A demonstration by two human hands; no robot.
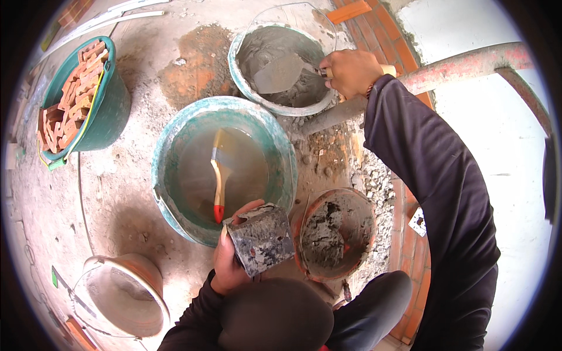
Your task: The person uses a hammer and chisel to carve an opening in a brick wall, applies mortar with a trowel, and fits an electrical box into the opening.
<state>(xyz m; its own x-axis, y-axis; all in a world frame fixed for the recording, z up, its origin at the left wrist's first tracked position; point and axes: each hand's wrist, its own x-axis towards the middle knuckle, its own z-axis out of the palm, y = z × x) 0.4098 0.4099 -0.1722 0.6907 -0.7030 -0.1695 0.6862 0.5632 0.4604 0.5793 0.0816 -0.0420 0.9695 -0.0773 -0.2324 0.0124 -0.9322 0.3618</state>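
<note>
My left hand (229, 263) grips a dark, square, box-like piece (261, 240), smeared with grey. Its near face is flat and blotched; I cannot make out its exact kind. Up at the top, my right hand (353, 73) is closed round the handle of a trowel (280, 72). The trowel's flat blade rests on wet grey mortar inside a teal bucket (234, 73). Between both hands stands a larger teal tub (161, 181) of murky water. A paintbrush (219, 181) with a pale wooden handle and red tip leans in it, bristles in the water.
At the left, a green bucket (111, 120) is heaped with broken brick pieces (76, 96). A pale bucket (155, 272) sits lower left. Near my knee, an orange-brown bucket (370, 234) has mortar stuck inside. A dirty pole (462, 73) crosses the brick edging (410, 263) at right.
</note>
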